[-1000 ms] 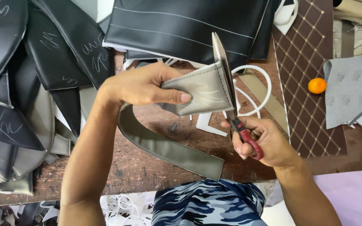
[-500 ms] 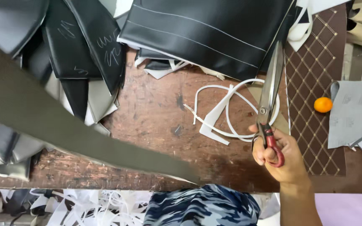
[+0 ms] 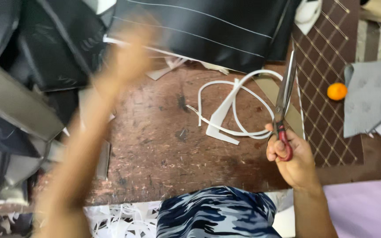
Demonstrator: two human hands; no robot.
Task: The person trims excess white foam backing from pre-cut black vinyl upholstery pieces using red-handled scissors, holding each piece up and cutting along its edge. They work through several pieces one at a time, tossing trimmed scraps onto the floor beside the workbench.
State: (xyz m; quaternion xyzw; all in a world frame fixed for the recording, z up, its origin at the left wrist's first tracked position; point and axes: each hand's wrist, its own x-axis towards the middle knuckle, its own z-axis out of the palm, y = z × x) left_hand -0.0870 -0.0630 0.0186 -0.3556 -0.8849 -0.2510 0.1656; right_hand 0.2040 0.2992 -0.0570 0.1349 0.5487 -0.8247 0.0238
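My right hand (image 3: 293, 159) grips the red handles of long steel scissors (image 3: 285, 90). Their blades are together and point away from me, above the wooden table (image 3: 155, 150). My left hand (image 3: 131, 55) is a blur, stretched out over the near edge of a black leather panel with white stitch lines (image 3: 208, 31). Motion blur hides whether it holds anything. A long grey leather strip (image 3: 14, 103) lies slanted over the pile at the left. White trimmed cord and offcuts (image 3: 234, 110) loop on the table just left of the scissors.
Dark leather pieces (image 3: 45, 44) are heaped at the back left. A brown quilted sheet (image 3: 327, 57) covers the right side, with an orange ball (image 3: 337, 91) and grey fabric (image 3: 371, 97) on it. White scraps (image 3: 120, 218) lie below the table's front edge, beside a purple surface (image 3: 367, 207).
The grey piece left the scissors and swung away to the left pile. My left arm went from holding it to reaching up and away. The right hand with the scissors barely moved.
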